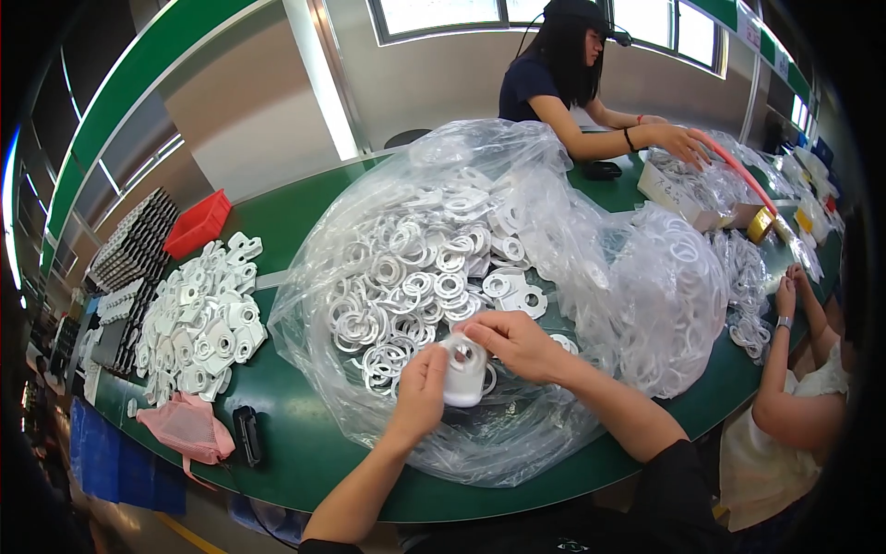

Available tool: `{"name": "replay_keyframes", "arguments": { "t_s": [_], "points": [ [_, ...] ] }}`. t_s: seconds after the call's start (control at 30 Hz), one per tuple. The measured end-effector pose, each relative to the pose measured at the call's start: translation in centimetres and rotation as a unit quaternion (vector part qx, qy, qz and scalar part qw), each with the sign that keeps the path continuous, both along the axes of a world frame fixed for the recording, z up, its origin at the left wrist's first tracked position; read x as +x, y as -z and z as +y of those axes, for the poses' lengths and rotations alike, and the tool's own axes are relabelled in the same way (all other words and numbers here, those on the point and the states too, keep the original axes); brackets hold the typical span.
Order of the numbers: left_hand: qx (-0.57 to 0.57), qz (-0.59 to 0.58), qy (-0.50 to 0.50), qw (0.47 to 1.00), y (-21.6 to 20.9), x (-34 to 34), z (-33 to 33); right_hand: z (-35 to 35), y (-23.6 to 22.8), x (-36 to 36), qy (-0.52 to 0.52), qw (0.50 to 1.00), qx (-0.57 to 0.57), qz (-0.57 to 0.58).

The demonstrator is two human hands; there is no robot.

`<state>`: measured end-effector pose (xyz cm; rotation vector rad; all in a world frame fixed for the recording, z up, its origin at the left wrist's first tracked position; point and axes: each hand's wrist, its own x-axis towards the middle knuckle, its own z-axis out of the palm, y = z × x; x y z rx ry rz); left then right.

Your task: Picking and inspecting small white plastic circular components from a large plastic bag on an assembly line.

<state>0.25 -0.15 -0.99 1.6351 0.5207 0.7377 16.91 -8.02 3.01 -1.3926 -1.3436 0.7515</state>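
Note:
Between my two hands is a white plastic part (464, 380) with a round hole near its top and a rounded lower end. My left hand (423, 392) grips its left side. The fingers of my right hand (510, 340) pinch its upper right edge, by the hole. Just beyond and below it lies a heap of white plastic rings (406, 286) inside a large open clear plastic bag (318, 268). A flat white plate with a ring-shaped hole (517, 294) rests on the heap's right side.
To the left is a pile of white parts (198, 319), with a red bin (199, 224) and stacked dark trays (138, 235) behind it. A pink pouch (187, 427) and black case (246, 434) lie nearer. Another bag of rings (678, 305) stands right. Co-workers (563, 78) sit across and at right.

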Motion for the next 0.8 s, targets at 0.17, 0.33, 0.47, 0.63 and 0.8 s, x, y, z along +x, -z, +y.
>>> {"name": "replay_keyframes", "arguments": {
  "t_s": [0.17,0.33,0.47,0.63,0.8],
  "points": [
    [-0.137,-0.103,0.051,0.984,-1.4,0.3,-1.1,0.2,0.9,-0.1,0.008,0.992,0.007,0.122],
    [-0.244,-0.113,0.056,0.961,-1.3,-0.1,-0.6,0.1,0.9,0.1,-0.011,0.997,0.064,-0.052],
    [-0.099,-0.009,0.073,0.992,-1.8,-0.3,0.2,0.0,0.1,0.1,-0.03,0.977,0.122,-0.172],
    [0.048,0.035,0.085,0.995,-1.7,-0.4,0.5,-0.3,-0.3,0.2,-0.06,0.979,0.065,-0.186],
    [0.029,0.062,0.094,0.993,-1.4,-0.4,0.6,-0.4,-0.4,0.4,-0.071,0.975,0.057,-0.205]
  ]
}}
